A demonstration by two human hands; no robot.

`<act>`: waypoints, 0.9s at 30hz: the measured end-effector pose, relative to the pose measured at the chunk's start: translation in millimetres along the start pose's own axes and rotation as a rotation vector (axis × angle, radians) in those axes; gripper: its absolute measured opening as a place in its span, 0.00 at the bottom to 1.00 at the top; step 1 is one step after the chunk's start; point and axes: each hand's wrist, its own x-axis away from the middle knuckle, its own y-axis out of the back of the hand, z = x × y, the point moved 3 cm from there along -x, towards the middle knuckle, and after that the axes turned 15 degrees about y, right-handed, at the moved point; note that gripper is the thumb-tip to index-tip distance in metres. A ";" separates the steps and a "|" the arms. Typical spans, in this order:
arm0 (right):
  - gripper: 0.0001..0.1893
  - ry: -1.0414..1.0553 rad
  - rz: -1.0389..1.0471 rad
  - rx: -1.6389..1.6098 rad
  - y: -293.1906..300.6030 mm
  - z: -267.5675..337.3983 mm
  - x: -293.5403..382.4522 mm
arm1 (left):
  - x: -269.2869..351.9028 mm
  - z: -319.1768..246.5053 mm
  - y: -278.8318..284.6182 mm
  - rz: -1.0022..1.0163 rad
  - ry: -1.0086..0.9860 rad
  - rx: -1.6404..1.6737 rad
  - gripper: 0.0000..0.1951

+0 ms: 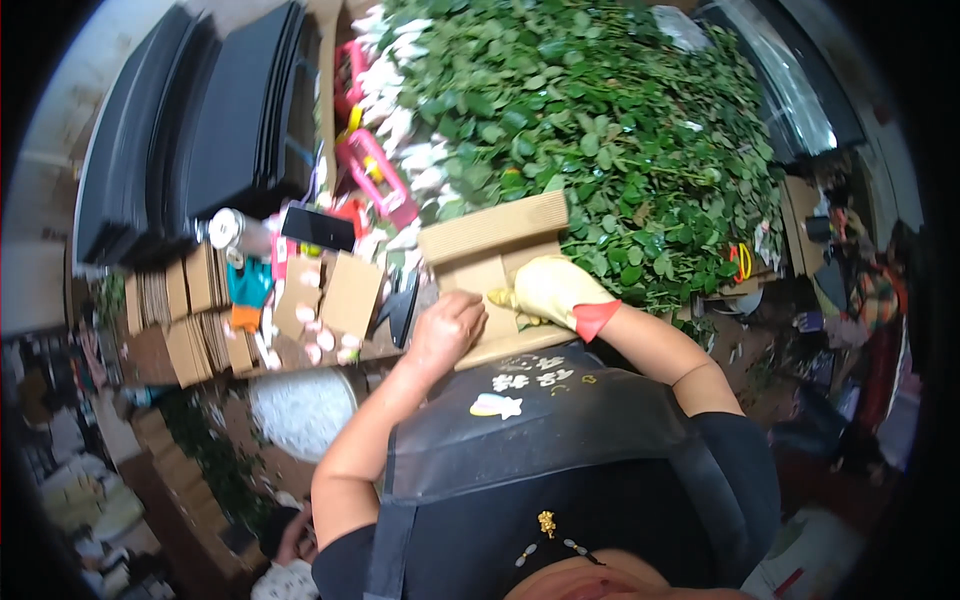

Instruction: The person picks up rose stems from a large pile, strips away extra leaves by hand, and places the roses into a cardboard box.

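Observation:
A sheet of corrugated cardboard (495, 234), its far edge folded up, lies at the table's front edge against my apron. My bare left hand (452, 324) rests on its left side with the fingers curled; whether anything is pinched in them is hidden. On my right hand (553, 291) is a yellow rubber glove with a red cuff. It is over the right part of the cardboard, fingers pointing left, and a little green leaf shows beneath it. Beyond the cardboard lies a large heap of leafy rose stems (585, 135), with white-wrapped heads (390, 97) along its left side.
Left of the cardboard are a black tool (397, 311), cardboard pieces (351, 294), a phone (319, 227), a clear bottle (238, 231) and a teal glove (249, 283). Stacked black sheets (232, 112) stand farther left. A round white tub (304, 412) sits below the table edge.

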 end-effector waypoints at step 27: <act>0.18 0.182 -0.641 0.267 -1.2 -118.1 180.9 | 11.0 5.1 4.6 0.189 0.397 0.433 0.51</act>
